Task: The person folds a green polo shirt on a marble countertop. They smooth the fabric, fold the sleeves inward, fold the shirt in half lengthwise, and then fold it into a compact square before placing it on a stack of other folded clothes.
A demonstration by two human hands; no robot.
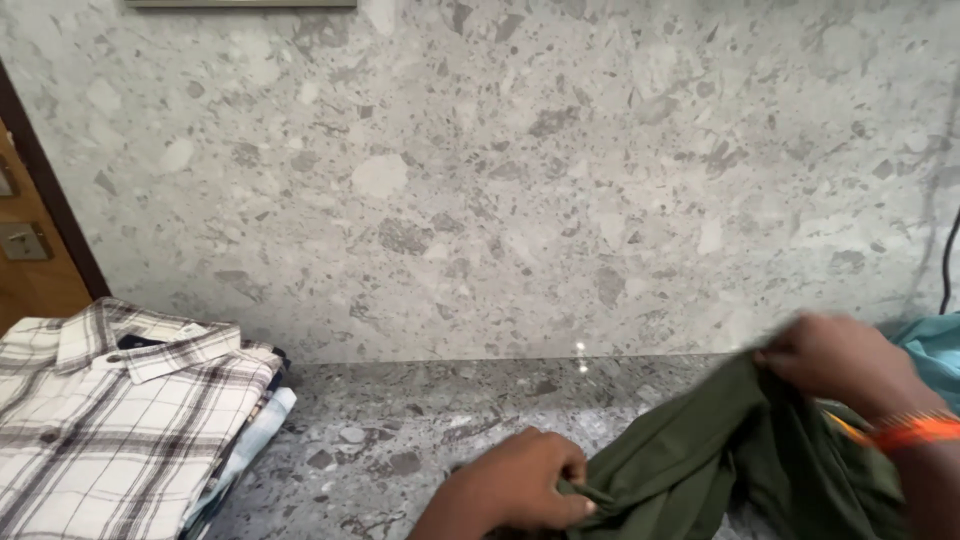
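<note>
An olive green garment lies bunched on the grey speckled stone counter at the lower right. My left hand pinches one edge of it near the bottom middle. My right hand, with an orange band at the wrist, grips the cloth higher up at the right and lifts that part off the counter. The rest of the garment runs below the frame.
A stack of folded clothes topped by a white and brown plaid shirt sits at the left. A teal cloth shows at the right edge, with a dark cable above it. A stone wall rises behind; a wooden door stands far left.
</note>
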